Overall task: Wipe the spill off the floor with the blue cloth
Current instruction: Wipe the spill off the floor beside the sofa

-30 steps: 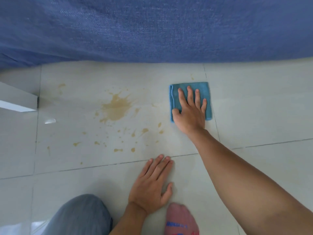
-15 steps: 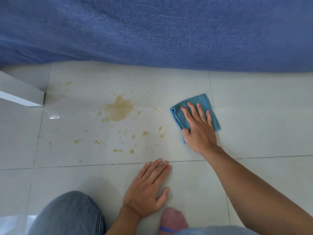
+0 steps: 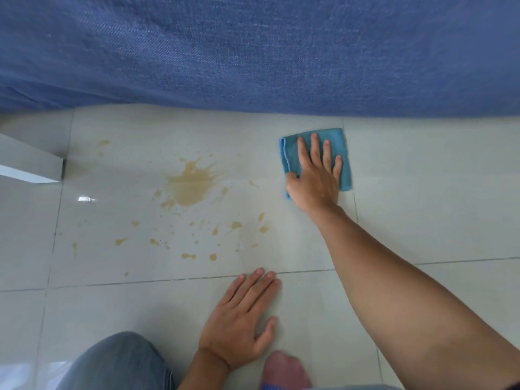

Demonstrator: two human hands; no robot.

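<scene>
A folded blue cloth (image 3: 292,153) lies flat on the pale floor tiles, right of the spill. My right hand (image 3: 316,178) presses down on it with fingers spread, covering most of it. The spill (image 3: 191,187) is a tan puddle with several splashes and drops scattered below and around it, left of the cloth and apart from it. My left hand (image 3: 242,322) rests flat on the floor nearer to me, palm down, holding nothing.
A blue fabric-covered piece of furniture (image 3: 253,52) runs along the far side, just beyond the cloth. A white furniture corner (image 3: 31,167) juts in at the left. My knee in jeans (image 3: 118,361) and a pink sock (image 3: 284,370) are at the bottom.
My right hand slid the cloth toward me and tilted it, then pushed it back away toward the blue furniture, squared again. The left hand stayed planted on the floor.
</scene>
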